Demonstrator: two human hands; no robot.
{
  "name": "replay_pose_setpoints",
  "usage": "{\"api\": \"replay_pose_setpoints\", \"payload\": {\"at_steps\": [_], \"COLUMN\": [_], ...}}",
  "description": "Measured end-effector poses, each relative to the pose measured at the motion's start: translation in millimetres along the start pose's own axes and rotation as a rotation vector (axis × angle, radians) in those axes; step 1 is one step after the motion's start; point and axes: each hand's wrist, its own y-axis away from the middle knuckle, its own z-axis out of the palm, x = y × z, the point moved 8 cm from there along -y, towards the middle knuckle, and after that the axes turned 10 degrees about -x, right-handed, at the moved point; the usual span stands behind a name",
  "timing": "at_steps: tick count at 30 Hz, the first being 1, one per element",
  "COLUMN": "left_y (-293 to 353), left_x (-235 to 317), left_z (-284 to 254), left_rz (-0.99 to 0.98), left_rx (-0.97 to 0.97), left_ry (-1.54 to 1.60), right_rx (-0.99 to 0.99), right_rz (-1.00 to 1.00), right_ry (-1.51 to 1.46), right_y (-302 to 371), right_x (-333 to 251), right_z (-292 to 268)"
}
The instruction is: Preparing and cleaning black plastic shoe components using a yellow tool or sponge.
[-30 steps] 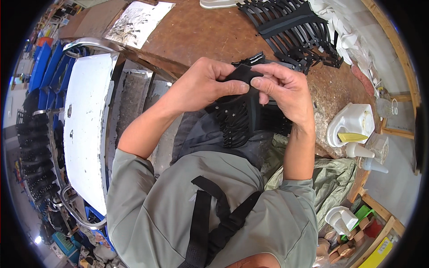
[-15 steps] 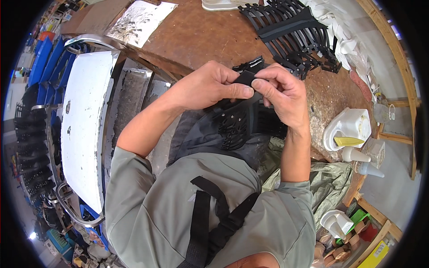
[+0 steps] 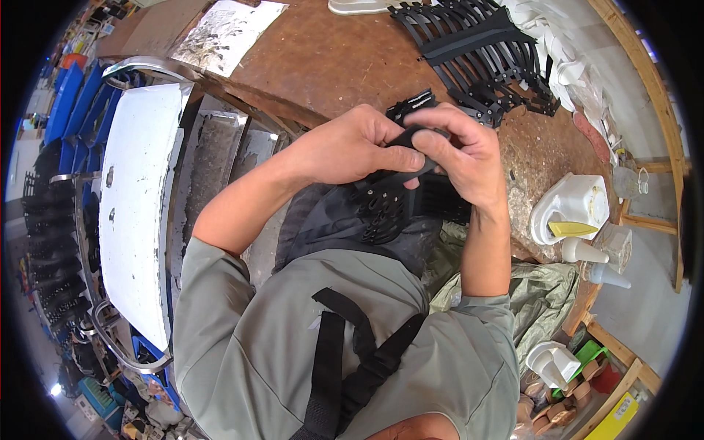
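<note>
Both hands pinch a black strap above my lap, close to the table's front edge. My left hand grips it from the left, thumb on top and fingers curled beneath. From the right, my right hand presses its thumb and bent forefinger over the strap, hiding part of it. Below the hands a black piece with cut-out slots and small shiny studs, like a strappy shoe upper, lies across my lap. Whether the strap joins this piece is hidden. Another black strip shows just beyond my fingers.
More black slotted pieces are stacked at the back right of the brown table. A white pot with a yellow scraper stands right, near nozzle-tipped bottles. A stained paper sheet lies far left. A metal-framed white panel stands left.
My right forefinger has moved left over the strap, and its fingers cover more of it. The left thumb has shifted slightly right. Both hands keep their hold.
</note>
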Motion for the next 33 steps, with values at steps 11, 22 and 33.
{"api": "replay_pose_setpoints", "payload": {"at_steps": [11, 22, 33], "left_y": [-6, -17, -28], "left_x": [19, 10, 12], "left_z": [23, 36, 45], "left_rz": [0.051, -0.013, -0.062], "left_rx": [-0.247, -0.328, -0.261], "left_ry": [0.271, 0.449, 0.311], "right_rx": [0.132, 0.321, 0.334], "right_rz": [-0.332, -0.335, -0.344], "right_ry": [0.41, 0.543, 0.554], "right_y": [14, 34, 48], "right_x": [-28, -32, -27], "right_z": [4, -6, -19]}}
